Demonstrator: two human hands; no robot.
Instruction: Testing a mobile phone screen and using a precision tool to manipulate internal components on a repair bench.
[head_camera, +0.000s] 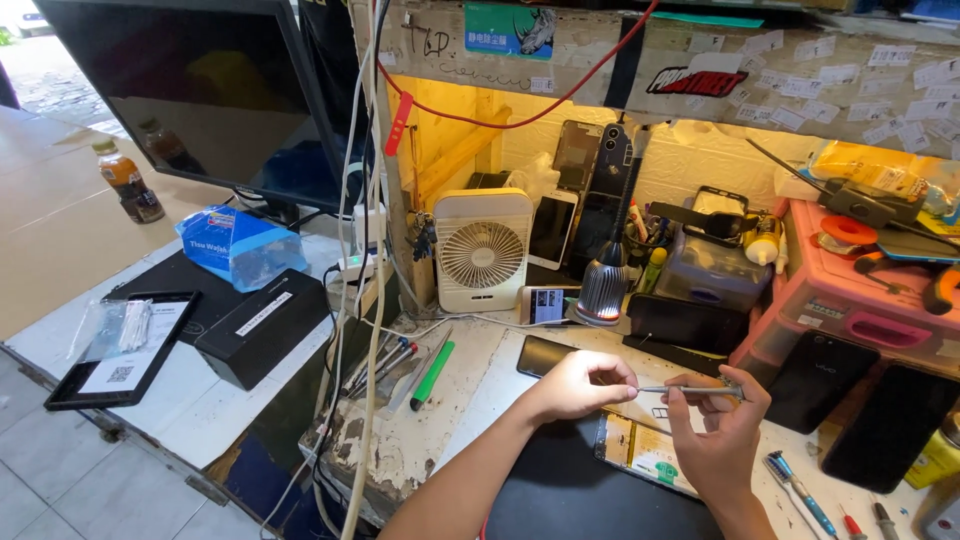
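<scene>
My left hand pinches the left tip of a thin metal screwdriver held level above the bench. My right hand grips the same tool's handle end from below. Under both hands lies an opened phone with its yellow insides showing, resting on a black mat. A lit desk lamp shines down just behind my hands.
A small white fan stands at the back, with phones leaning beside it. A pink tool tray sits right, dark phones in front. Screwdrivers and a green pen lie left. Cables hang near a monitor; black boxes and a tablet lie far left.
</scene>
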